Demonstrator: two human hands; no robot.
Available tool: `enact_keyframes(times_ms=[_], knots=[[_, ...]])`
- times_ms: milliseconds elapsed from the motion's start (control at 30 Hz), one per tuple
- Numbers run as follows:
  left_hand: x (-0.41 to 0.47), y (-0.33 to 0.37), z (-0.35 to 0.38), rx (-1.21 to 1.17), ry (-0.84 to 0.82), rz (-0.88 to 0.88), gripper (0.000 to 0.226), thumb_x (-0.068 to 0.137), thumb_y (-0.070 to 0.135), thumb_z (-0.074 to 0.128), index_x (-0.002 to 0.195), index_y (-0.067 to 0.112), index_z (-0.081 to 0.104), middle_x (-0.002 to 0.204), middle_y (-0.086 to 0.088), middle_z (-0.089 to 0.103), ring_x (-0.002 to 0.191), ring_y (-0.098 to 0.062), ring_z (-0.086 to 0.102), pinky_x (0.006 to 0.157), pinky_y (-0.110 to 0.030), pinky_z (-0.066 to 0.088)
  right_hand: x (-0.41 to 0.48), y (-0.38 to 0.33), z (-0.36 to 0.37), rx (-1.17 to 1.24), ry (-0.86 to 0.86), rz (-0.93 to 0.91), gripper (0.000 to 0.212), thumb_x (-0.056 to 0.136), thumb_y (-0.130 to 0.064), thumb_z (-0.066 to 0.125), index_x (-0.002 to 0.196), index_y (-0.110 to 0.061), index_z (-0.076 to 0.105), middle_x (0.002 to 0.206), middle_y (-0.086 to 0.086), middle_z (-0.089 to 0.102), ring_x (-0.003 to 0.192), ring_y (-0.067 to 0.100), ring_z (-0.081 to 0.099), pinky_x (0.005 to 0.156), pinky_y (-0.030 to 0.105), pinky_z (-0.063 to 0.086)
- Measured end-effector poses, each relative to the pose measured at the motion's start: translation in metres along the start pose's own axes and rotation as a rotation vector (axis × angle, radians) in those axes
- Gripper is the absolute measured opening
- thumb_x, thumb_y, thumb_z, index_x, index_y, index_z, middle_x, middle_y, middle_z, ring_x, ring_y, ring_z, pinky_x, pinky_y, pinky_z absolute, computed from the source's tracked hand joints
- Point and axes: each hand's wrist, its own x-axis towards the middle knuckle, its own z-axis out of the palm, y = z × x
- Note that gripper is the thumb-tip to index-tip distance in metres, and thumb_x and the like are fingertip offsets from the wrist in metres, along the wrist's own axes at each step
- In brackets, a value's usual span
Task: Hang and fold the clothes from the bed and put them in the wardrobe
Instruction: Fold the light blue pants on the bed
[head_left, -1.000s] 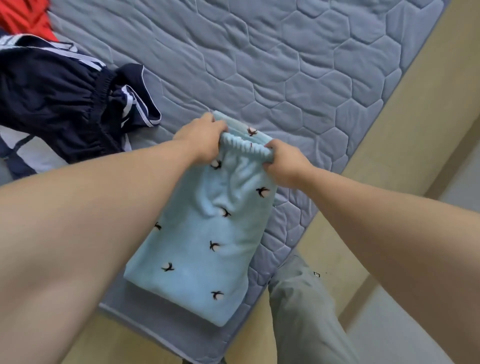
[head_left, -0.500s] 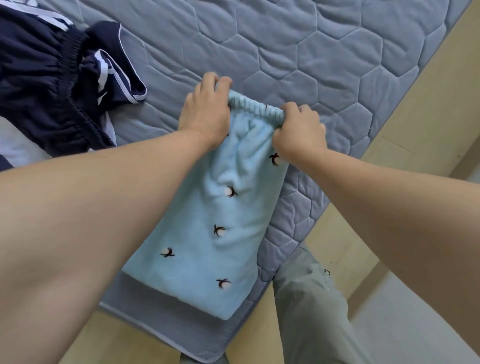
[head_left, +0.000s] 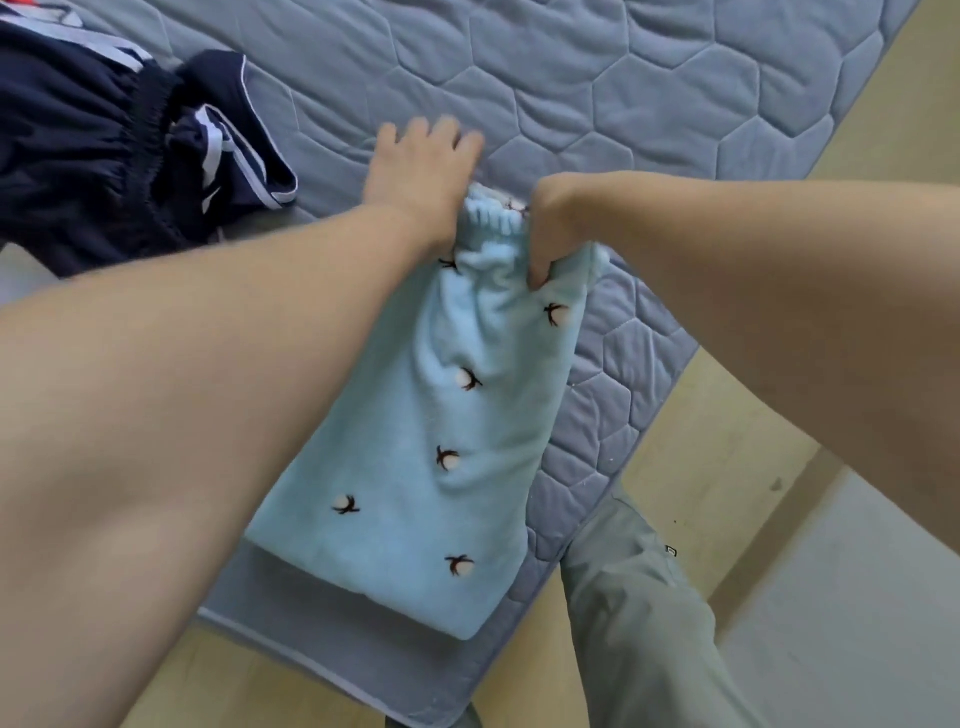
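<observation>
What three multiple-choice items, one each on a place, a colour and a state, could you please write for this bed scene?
1. Where does the patterned garment lie?
A. on the floor
B. on the corner of the mattress
C. on a hanger

2. What colour is it?
A. light blue
B. orange
C. black

3. What is the right hand doing?
A. lying flat on the mattress
B. holding a hanger
C. gripping the garment's elastic waistband

Key: 1 B, it rests on the quilted corner by the bed's edge. 2 A, it is pale blue fabric with small dark motifs. 3 C, its fingers curl into the gathered waistband.
</observation>
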Motion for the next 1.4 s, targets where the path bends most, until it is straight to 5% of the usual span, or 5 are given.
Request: enact_keyframes(times_ms=[267,533,800,1200,1400], knots=[[-0.174,0.077,0.098,-0.371,0.272,-0.455,0.067,0.072,0.048,0.081,0.125,0.016,0.055,0.138,-0.007,0.051,0.125,-0.029,0.051,0.104,-0.046,0.035,-0.008,-0.010,0.020,0.082,0.040,0.006,0.075,0.068,-0.022,0.080,0.127,-0.006,0.038,0.112,0.017,0.058,0.089,0.035,0.058,0.075,0.041,0.053],[-0.177,0.086,0.130,-0.485,-0.240,-0.580,0.158,0.044,0.092,0.067,0.155,0.026,-0.025,0.162,-0.010,-0.032,0.150,-0.039,-0.024,0.109,-0.079,0.006,-0.013,-0.017,0.005,0.106,-0.034,-0.034,0.145,0.033,-0.107,0.049,0.149,-0.020,0.041,0.147,0.006,0.050,0.132,0.035,0.049,0.105,0.049,0.038],[-0.156,0.081,0.148,-0.453,-0.298,-0.561,0.160,0.042,0.101,0.054,0.146,0.024,-0.040,0.157,-0.017,-0.039,0.146,-0.046,-0.029,0.103,-0.085,0.006,-0.037,-0.039,0.016,0.063,0.250,-0.232,0.072,0.075,-0.083,0.051,0.088,-0.014,0.063,0.080,0.003,0.058,0.070,0.019,0.053,0.056,0.032,0.038],[-0.234,0.045,0.159,-0.804,0.210,-0.386,0.089,0.084,0.056,0.057,0.158,0.018,0.024,0.161,-0.004,0.029,0.144,-0.020,0.029,0.109,-0.036,0.033,-0.163,-0.112,0.100,0.295,0.538,-0.474,0.056,0.085,-0.070,0.054,0.101,-0.021,0.032,0.073,-0.011,0.053,0.060,0.012,0.053,0.049,0.033,0.037],[-0.309,-0.007,0.144,-1.718,0.273,-1.075,0.023,0.097,0.019,0.049,0.102,0.013,0.071,0.082,0.001,0.072,0.076,-0.016,0.064,0.072,-0.035,0.050,-0.210,-0.168,0.149,0.030,0.593,-0.456,0.054,0.089,-0.072,0.044,0.095,-0.020,0.029,0.074,-0.003,0.041,0.050,0.021,0.034,0.046,0.031,0.017]])
